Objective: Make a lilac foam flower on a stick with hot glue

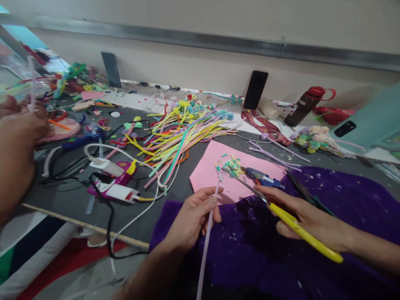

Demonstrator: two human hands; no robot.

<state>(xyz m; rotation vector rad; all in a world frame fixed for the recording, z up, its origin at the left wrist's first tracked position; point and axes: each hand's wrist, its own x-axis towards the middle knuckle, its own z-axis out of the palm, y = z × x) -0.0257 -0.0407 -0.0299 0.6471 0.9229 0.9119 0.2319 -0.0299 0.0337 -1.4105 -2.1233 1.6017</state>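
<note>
My left hand (196, 214) pinches a pale lilac pipe cleaner (206, 246) between thumb and fingers. One end points up past the fingertips; the other runs down out of view. In my right hand (308, 216) is a pair of scissors (290, 218) with yellow handles, its blades pointing up and left over a pink sheet (208, 166). Small cut bits (233, 166) in yellow, teal and white lie heaped on that sheet, near the blade tips. Beside the heap rests a blue glue gun (264, 178). Purple cloth (231, 258) spreads under both hands.
Colourful pipe cleaners (190, 137) lie bundled mid-table. A power strip (115, 183) with chargers and cables sits left. Another person's hand (21, 121) works at far left. Along the wall stand a phone (255, 89) and a dark bottle (304, 106). Dark-handled scissors (301, 187) lie right.
</note>
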